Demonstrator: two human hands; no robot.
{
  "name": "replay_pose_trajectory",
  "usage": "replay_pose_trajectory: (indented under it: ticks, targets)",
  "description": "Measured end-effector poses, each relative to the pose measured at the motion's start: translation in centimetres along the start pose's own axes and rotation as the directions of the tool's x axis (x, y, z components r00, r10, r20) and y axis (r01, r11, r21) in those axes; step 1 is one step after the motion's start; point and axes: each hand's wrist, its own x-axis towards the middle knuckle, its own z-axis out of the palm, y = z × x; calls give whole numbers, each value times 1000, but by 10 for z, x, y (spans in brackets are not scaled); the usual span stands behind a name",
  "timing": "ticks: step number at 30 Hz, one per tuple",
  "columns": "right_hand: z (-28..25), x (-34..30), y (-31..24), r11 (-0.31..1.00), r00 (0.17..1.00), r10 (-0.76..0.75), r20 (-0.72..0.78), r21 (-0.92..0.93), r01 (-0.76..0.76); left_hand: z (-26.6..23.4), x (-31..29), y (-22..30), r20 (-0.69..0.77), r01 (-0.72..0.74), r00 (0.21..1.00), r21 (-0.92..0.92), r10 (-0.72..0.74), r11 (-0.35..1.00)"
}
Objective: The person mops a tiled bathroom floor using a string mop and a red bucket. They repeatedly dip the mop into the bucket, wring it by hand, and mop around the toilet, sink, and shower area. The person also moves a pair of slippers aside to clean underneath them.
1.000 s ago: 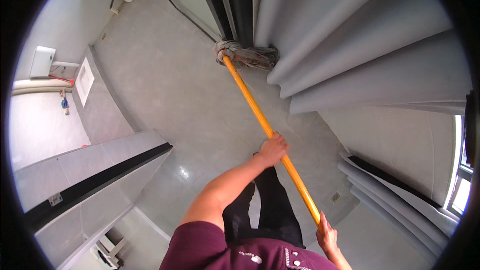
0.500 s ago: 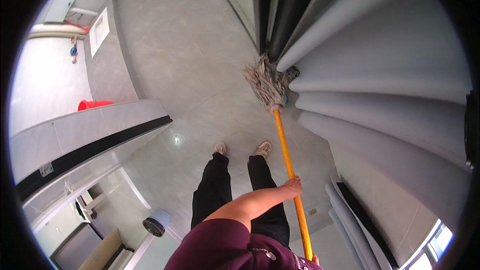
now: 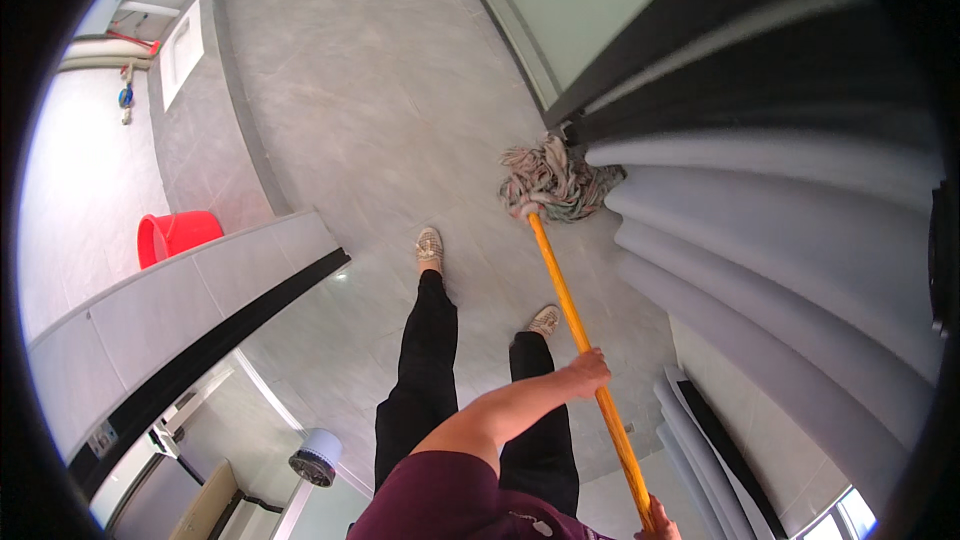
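A mop with a yellow wooden handle [image 3: 564, 290] slants across the floor before me. My left hand [image 3: 590, 372] is wrapped round the middle of the handle. Lower down, by the bottom edge of the picture, my right hand [image 3: 658, 522] grips the handle near its end and is partly cut off. The grey-pink strands of the mop head [image 3: 560, 180] lie bunched on the grey tiled floor [image 3: 370, 90]. Their right side meets the lower edge of a grey curtain [image 3: 760, 230].
A dark-framed door panel [image 3: 600, 20] stands beyond the mop head. To the left runs a low tiled wall [image 3: 210, 295], with a red bucket [image 3: 190, 232] behind it. A small white-and-black bin [image 3: 318, 450] is at lower left. Another grey curtain [image 3: 700, 455] hangs at lower right.
My left foot has stepped forward and the view has shifted ahead. The mop strands have swung round and bunched to the right. More of my right hand shows.
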Motion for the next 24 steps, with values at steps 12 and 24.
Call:
replay_pose_trajectory:
  ticks: [12,24]
  targets:
    - [132,179,-369,873,988,134,81,-481,-79,-161,-144,-284,-460,381,853,225,-247,897]
    - [153,138,-332,781,923,313,226,-614,-114,-74,-246,-181,-504,536,735,22,-453,844]
